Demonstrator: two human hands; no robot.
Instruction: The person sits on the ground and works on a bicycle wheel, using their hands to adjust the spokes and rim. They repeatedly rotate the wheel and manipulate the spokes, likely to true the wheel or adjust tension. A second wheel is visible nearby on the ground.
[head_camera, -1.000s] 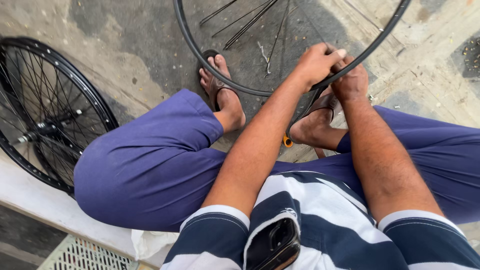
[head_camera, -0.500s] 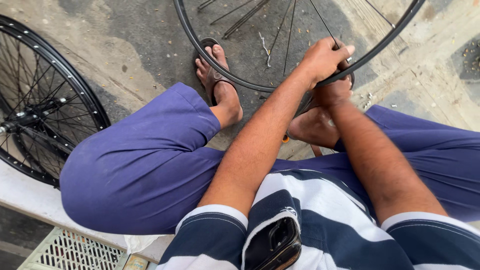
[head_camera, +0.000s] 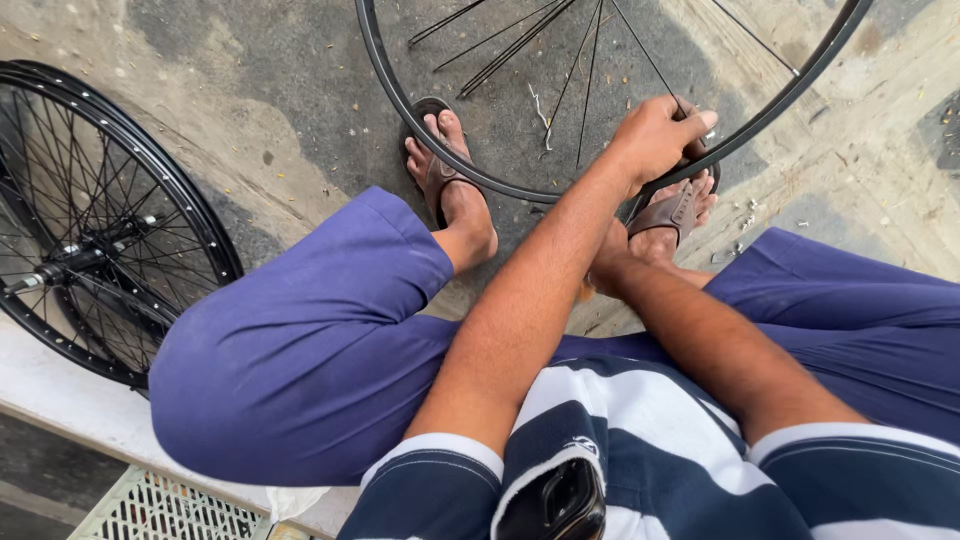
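The left hand (head_camera: 655, 135) has slid a touch further along the rim (head_camera: 440, 150) since a moment ago, and the right hand (head_camera: 608, 265) has dropped lower, now tucked under the left forearm. The rim, a bare black hoop with loose spokes (head_camera: 590, 70) fanning in from its edge, stands on the concrete ground (head_camera: 250, 90) right in front of the person, its lower arc running between the two sandalled feet. Left fingers are curled tight over the rim's near edge, thumb on top, a firm hold. The right hand is mostly hidden behind the left arm, so I cannot tell how its fingers are set; an orange bit peeks out just beside it, too small to make out. The left foot (head_camera: 450, 190) in a brown sandal presses against the rim from outside; the right foot (head_camera: 675, 210) sits just under the gripping hand. Blue trousers (head_camera: 300, 350) spread wide to both sides, knees apart. Off to the left, well clear of the hands, a second wheel (head_camera: 100, 220), fully spoked with a hub and axle, leans at the edge of a pale ledge (head_camera: 60, 410). A dark phone (head_camera: 560, 500) pokes out of the striped shirt's pocket at the bottom, and a white mesh crate (head_camera: 160, 510) shows below the ledge.
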